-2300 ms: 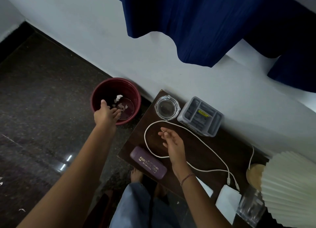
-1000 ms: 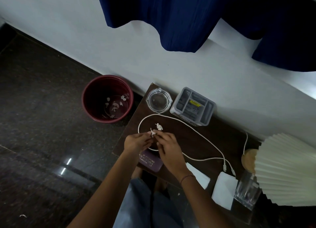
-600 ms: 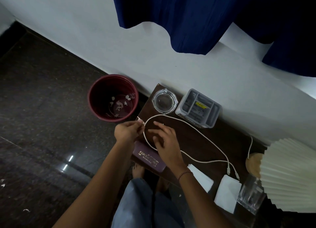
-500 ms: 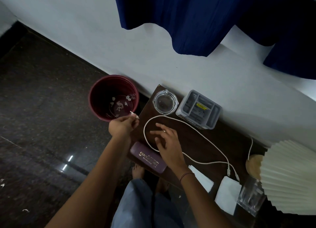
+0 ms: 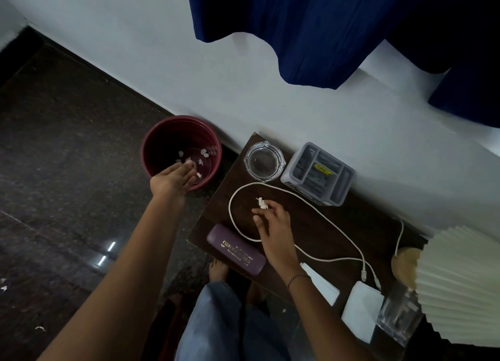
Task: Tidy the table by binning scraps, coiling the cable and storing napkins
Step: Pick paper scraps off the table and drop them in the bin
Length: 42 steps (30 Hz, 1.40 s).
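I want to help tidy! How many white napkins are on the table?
2: one napkin at the table's near edge beside the right wrist, another napkin further right, by the clear glass. More may be hidden.

dim, bluish indoor light with two small glare streaks on the polished floor, wide-angle bending at the edges, and slight softness throughout.

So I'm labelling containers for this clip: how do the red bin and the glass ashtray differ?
The red bin stands on the floor beside the table; the glass ashtray sits on the table's corner. The bin is opaque, deep and the larger; the ashtray is clear and shallow. The bin holds white paper scraps; no scraps show in the ashtray. Both are round and open-topped.
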{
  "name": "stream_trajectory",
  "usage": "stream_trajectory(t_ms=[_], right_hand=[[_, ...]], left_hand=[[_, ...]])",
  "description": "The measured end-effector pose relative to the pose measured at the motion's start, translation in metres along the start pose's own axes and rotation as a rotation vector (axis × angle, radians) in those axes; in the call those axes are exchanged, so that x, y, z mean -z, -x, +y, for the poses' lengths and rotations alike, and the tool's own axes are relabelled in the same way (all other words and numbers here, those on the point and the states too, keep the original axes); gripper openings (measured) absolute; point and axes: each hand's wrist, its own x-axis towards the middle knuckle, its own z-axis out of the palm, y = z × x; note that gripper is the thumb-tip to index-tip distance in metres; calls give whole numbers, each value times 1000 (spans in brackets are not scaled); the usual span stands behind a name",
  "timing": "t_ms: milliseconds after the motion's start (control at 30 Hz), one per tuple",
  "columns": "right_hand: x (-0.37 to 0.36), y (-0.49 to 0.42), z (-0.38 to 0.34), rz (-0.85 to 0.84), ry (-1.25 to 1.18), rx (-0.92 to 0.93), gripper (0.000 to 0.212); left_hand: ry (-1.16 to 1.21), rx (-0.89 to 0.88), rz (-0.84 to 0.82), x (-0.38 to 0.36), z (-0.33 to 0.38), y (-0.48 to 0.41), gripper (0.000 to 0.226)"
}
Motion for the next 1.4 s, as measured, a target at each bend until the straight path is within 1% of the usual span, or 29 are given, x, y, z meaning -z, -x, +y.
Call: stream_trajectory(t_ms=[67,133,200,233,333,367,467,600,667,700,800,867,933,1000,1067,1167,1267,1333,1400], right_hand=[[-1,-4,3,-15,63,-13,28],[-1,-9,5,-65,143,-25,31],[-3,-12,7,-103,222,-23,34],[-3,-14,7,-111,252,-20,35],[-4,-18,9,-129,309,-12,36],[-4,-19,9,-146,322,-8,37],[-5,-23,12,-210,362,-3,39],[-9,-24,15,-215,392,-4,46],[-9,-24,14,-191,328,6,43],[-8,-24,11,-180,257,23,40],[-3,-25,-7,-118,-33,55,33],[-1,-25,-20,-72,-201,28,28],[1,-26,-32,-72,-347,-23,30],[2,-27,-39,-99,-453,-66,41],[2,-28,-45,-117,-506,-94,50],[0,-29,-50,-124,-555,-84,54],[0,-28,-51,-104,-547,-70,50],[3,-25,-48,-86,-560,-87,43],[5,-22,-43,-62,-557,-117,36]], left_hand=[[-29,26,-20,2,-7,1,40],[-59,64,-36,2,-16,3,28],[-73,107,-42,2,-26,8,22],[-77,124,-43,1,-31,10,21],[-116,150,-79,1,-46,15,7],[-127,154,-93,1,-49,17,10],[-129,178,-117,-1,-58,23,29],[-139,193,-131,-3,-64,28,31],[-143,191,-144,-4,-66,30,30],[-148,189,-150,-5,-66,32,31],[-152,200,-170,-8,-68,34,30],[-153,213,-211,-9,-68,35,29],[-156,202,-275,-8,-67,35,29],[-185,178,-294,-9,-66,34,29],[-200,162,-266,-9,-64,31,28],[-216,99,-167,-9,-58,28,24],[-159,-17,-45,-7,-41,13,27],[-137,-78,9,-6,-24,-1,33],[-160,-97,28,-6,-2,-12,38]])
